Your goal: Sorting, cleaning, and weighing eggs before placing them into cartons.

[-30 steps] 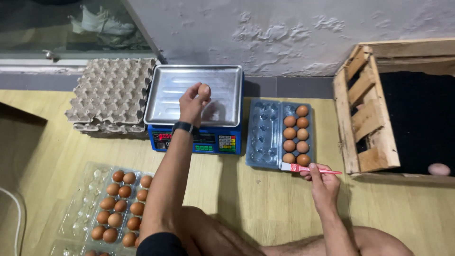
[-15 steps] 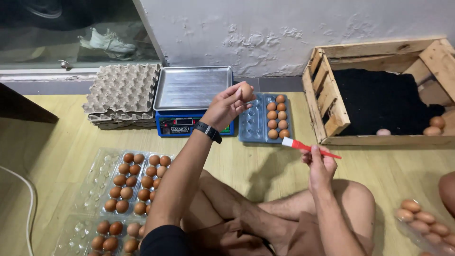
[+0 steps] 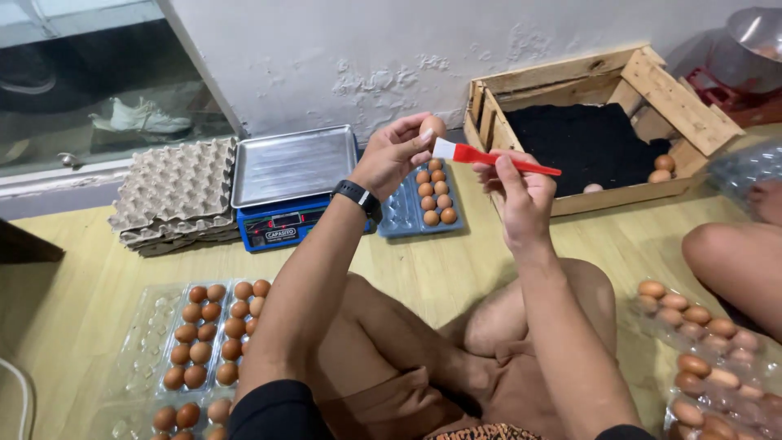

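The left hand (image 3: 397, 151) is raised at centre frame on a bent arm with a black wristband (image 3: 358, 198); its fingertips pinch a pale brown egg (image 3: 432, 127), held in the air above the blue plastic egg tray (image 3: 403, 213). The right hand (image 3: 519, 190) is raised just right of it, fingers closed around the red handle of a small white-bristled brush (image 3: 489, 156); the bristles touch the egg's lower side.

Surface and room, largest first: a yellow wood-grain floor (image 3: 90, 285) runs across the frame below a rough white plastered wall (image 3: 366, 49). At far right stands an open wooden slat crate (image 3: 586, 81) with a dark lining and a few eggs in its right corner. At far centre-left stands a blue weighing scale with a steel pan (image 3: 292, 167); left of it lies a stack of grey pulp egg trays (image 3: 175, 191). The blue tray, partly filled with brown eggs, lies just right of the scale. Clear plastic egg cartons holding brown eggs sit near left (image 3: 147, 342) and near right (image 3: 717, 358). Another person's bare knee (image 3: 733, 261) shows at the right edge.
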